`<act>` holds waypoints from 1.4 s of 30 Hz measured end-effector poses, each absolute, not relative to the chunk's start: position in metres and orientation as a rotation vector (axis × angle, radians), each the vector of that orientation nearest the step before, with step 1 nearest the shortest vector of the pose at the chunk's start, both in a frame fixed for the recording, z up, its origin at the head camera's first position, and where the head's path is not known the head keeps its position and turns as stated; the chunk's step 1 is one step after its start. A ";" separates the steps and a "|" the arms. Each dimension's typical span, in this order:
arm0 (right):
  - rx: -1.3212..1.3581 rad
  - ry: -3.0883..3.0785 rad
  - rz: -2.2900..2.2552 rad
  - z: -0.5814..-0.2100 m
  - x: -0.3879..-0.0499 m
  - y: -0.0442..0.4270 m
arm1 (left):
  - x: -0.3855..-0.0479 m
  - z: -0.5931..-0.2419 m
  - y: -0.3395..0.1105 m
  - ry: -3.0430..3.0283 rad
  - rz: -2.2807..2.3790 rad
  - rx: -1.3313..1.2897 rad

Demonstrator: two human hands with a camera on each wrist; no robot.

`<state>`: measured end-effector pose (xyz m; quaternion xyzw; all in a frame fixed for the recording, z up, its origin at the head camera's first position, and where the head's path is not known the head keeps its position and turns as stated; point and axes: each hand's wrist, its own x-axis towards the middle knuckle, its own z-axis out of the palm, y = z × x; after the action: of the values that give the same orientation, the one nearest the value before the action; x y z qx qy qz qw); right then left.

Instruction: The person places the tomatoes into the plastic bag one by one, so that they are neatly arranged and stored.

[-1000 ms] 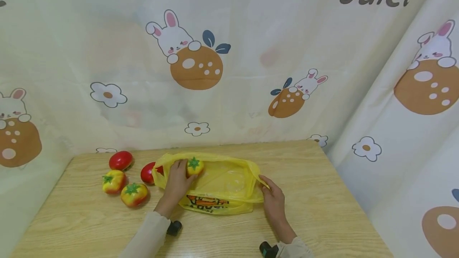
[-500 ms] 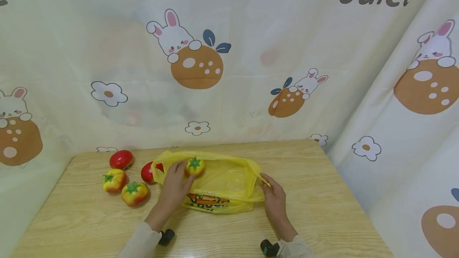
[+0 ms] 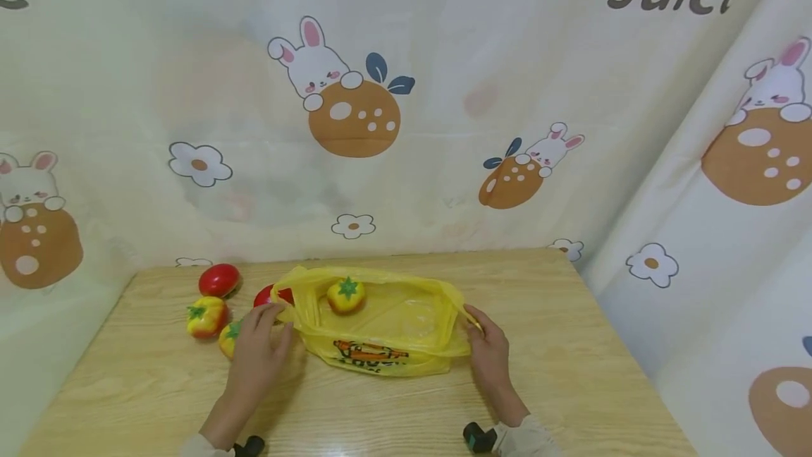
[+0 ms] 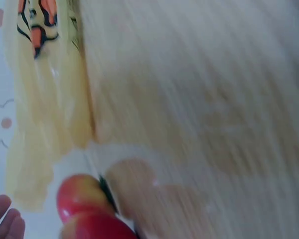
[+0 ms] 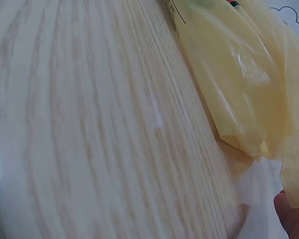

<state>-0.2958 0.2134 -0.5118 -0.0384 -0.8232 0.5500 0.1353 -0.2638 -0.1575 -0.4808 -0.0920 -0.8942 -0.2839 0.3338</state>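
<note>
A yellow plastic bag (image 3: 393, 365) with an orange-and-black print lies on the table, its mouth spread wide. Inside it at the left sits a yellow-and-red toy fruit (image 3: 346, 296) with a green star-shaped top. My right hand (image 3: 490, 351) pinches the bag's right edge; in the right wrist view, its thumb (image 5: 290, 219) is by the plastic. My left hand (image 3: 256, 355) is off the bag's left side, holding nothing, its fingers extended towards the bag's left corner. It partly covers another yellow-and-red toy fruit (image 3: 227, 338) in the head view.
Left of the bag are a red toy fruit (image 3: 219, 280), another yellow-and-red one (image 3: 206, 317) and a red one (image 3: 263, 295) partly behind the bag's edge. A printed curtain (image 3: 438, 182) hangs behind the wooden table (image 3: 545, 302).
My left hand has let go of the toy fruit inside the bag and moved out to the left. The right hand still holds the bag's right edge.
</note>
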 end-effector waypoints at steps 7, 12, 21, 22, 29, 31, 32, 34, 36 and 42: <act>-0.131 -2.411 1.612 -0.506 -0.293 0.215 | -0.260 -0.483 -0.174 -2.352 -0.762 -0.126; -0.103 -2.408 1.606 -0.504 -0.293 0.214 | -0.257 -0.485 -0.181 -2.347 -0.743 -0.099; -0.054 -2.379 1.560 -0.499 -0.300 0.217 | -0.252 -0.493 -0.188 -2.419 -0.763 -0.019; -0.059 -2.378 1.564 -0.499 -0.301 0.217 | -0.252 -0.494 -0.188 -2.424 -0.764 -0.015; -0.071 -2.371 1.578 -0.497 -0.305 0.217 | -0.248 -0.490 -0.191 -2.494 -0.755 0.029; -0.076 -2.372 1.582 -0.496 -0.305 0.216 | -0.247 -0.488 -0.191 -2.509 -0.767 0.039; -0.082 -2.372 1.588 -0.496 -0.305 0.216 | -0.247 -0.486 -0.191 -2.515 -0.775 0.044; -0.095 -2.376 1.597 -0.496 -0.306 0.215 | -0.246 -0.484 -0.192 -2.528 -0.788 0.055; -0.104 -2.380 1.602 -0.497 -0.306 0.215 | -0.245 -0.483 -0.194 -2.550 -0.802 0.074; -0.093 -2.373 1.592 -0.500 -0.306 0.214 | -0.246 -0.485 -0.200 -2.603 -0.853 0.153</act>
<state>-0.3058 0.2142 -0.4995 -0.0320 -0.8217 0.5513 0.1407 -0.2457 -0.2005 -0.4854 0.0548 -0.9300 -0.3049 0.1979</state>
